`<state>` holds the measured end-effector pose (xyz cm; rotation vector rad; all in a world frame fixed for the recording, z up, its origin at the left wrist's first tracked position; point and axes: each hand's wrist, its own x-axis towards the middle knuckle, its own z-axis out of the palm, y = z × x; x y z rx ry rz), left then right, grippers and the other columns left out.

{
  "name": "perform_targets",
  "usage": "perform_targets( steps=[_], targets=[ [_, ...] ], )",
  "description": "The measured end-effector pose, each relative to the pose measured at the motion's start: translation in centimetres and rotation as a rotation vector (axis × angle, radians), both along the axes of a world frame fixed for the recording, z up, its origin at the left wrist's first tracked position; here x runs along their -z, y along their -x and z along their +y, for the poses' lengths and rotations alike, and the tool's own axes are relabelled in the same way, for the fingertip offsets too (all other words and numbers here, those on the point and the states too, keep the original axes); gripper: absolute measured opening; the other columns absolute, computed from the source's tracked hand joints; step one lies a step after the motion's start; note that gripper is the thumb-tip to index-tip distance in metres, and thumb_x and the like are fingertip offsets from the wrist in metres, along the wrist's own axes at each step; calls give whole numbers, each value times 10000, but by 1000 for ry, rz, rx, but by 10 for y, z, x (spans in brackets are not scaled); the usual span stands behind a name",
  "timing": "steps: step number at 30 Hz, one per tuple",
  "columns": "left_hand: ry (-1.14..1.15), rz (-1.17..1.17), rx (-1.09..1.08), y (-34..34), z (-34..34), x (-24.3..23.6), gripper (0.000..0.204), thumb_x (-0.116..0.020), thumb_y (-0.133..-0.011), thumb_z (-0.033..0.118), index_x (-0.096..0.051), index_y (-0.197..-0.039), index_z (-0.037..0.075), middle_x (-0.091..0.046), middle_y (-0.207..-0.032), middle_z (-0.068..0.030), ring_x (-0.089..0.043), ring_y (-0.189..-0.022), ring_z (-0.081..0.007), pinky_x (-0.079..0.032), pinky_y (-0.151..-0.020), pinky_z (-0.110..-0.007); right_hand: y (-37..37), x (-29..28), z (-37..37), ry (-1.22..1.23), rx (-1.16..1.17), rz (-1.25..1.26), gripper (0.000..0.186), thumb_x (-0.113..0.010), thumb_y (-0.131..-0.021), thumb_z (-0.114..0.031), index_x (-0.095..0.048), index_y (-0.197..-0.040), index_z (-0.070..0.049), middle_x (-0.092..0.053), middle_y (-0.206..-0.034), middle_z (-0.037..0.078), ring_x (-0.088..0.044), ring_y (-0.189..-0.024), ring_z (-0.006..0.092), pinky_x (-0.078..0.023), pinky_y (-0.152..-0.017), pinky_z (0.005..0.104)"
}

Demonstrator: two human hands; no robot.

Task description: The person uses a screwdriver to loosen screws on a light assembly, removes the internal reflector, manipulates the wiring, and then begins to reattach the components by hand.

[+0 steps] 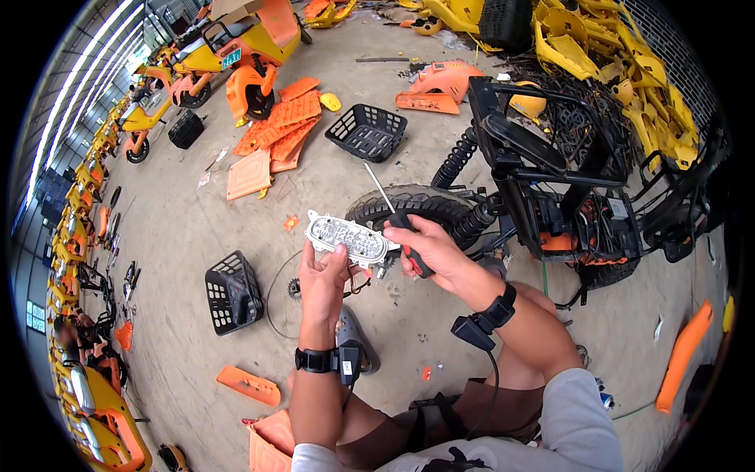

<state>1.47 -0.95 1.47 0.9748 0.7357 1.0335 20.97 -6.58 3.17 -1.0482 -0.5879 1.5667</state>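
My left hand [325,274] grips an oval lamp unit [346,238] by its lower edge, thumb on the clear, faceted lens. Pale mounting tabs stick out at the lamp's ends, and a short wire with a red piece hangs below it. In my right hand [436,250] is a screwdriver [401,221] with a black and red handle. Its metal shaft points up and away to the left, apart from the lamp. My right fingers are close to the lamp's right end; whether they touch it I cannot tell. Just beyond both hands lies the rear tyre [401,201] of a stripped scooter.
The bare black scooter frame [511,149] stands at the right. Black baskets [366,132] and orange panels [283,126] lie on the concrete floor. Yellow body parts [645,86] are heaped at the far right; yellow and orange scooters [244,47] line the left. Cables hang from my wristbands.
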Motion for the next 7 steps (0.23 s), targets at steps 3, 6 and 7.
perform_targets(
  steps=[3,6,7],
  targets=[
    [21,40,-17,-6,-1,0,406,-566,-973,132,-397,-1329,33,-674,-1061,-141,-696,-849,-238,-594,-696,-370,0,11,2,-11,-7,-29,352,-742,-848,-231,-563,-1090,-50,-594,-847,24,-536,-526,69,-403,-433,230],
    [117,-11,42,-2,5,4,416,-564,-980,184,-400,-1331,32,-670,-1065,-156,-695,-839,-262,-596,-691,-370,-4,19,4,40,2,92,381,-726,-863,-223,-539,-1153,-63,-580,-829,15,-550,-555,77,-404,-457,235],
    [140,-52,60,1,7,8,436,-573,-978,225,-399,-1327,29,-664,-1092,-174,-695,-835,-293,-597,-685,-380,-6,20,5,65,5,156,395,-719,-870,-223,-530,-1179,-69,-573,-819,10,-556,-567,81,-405,-469,239]
  ],
)
